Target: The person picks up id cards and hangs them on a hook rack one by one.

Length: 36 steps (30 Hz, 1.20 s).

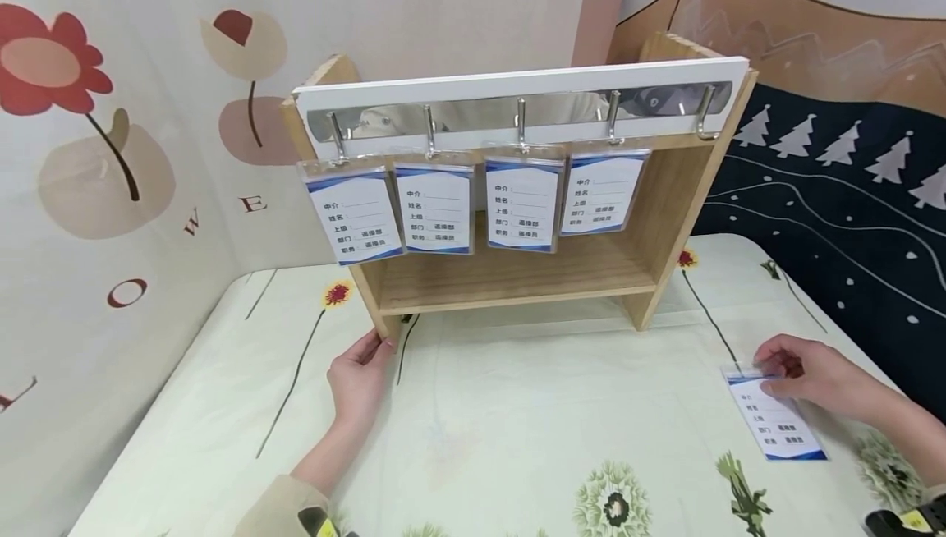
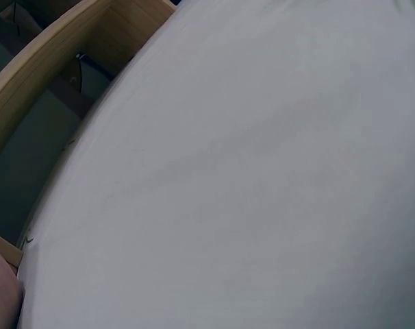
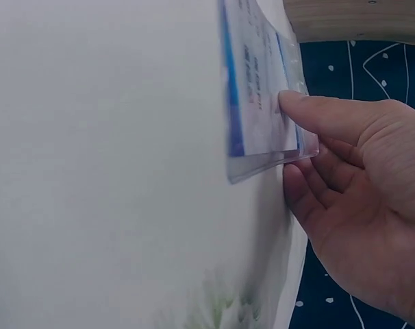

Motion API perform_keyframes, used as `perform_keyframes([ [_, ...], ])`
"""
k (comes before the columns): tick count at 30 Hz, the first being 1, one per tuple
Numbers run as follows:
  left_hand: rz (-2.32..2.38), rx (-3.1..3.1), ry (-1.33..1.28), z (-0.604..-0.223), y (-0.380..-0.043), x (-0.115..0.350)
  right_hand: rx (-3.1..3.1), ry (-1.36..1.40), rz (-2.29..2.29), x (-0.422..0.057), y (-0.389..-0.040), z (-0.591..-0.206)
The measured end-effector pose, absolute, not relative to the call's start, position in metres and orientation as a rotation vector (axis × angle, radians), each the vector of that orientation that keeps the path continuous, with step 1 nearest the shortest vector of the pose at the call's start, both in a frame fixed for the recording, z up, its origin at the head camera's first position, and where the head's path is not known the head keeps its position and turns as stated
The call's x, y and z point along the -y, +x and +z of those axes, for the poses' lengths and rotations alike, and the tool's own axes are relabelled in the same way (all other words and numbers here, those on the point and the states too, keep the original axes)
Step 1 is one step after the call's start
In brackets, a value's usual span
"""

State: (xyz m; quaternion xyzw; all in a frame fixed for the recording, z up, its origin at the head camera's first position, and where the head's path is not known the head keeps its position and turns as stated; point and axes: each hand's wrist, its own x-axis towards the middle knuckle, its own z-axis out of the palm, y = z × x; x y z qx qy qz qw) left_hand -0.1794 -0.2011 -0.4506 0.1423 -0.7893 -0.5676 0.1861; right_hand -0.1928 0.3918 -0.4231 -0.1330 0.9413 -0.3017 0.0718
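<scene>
My right hand [image 1: 809,377] pinches a name badge [image 1: 776,422] in a clear plastic sleeve by its top edge, over the right of the table. In the right wrist view the thumb lies on the badge's [image 3: 262,89] printed face, with the fingers behind it. My left hand [image 1: 358,381] holds the bottom of the left leg of a wooden shelf [image 1: 510,274]. Across the shelf's top runs a white board with several metal hooks [image 1: 521,122]. Similar badges [image 1: 436,208] hang side by side from the hooks, while the rightmost hook [image 1: 705,110] is bare.
A pale flower-printed cloth [image 1: 517,406] covers the table. Behind stands a light curtain [image 1: 443,11] with printed flowers and letters. To the right, a dark cloth [image 1: 835,192] with white trees borders the table edge.
</scene>
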Motion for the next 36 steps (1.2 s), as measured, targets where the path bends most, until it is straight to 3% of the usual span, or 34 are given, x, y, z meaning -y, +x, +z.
perform_keyframes([
  [23,-1.597,2.215,0.408,-0.452,-0.182,0.201,-2.991,-0.339,-0.870,-0.380,-0.192,-0.416],
  [36,-1.596,2.225,0.401,-0.452,-0.182,0.201,-3.076,-0.454,-1.005,-0.375,-0.189,-0.415],
])
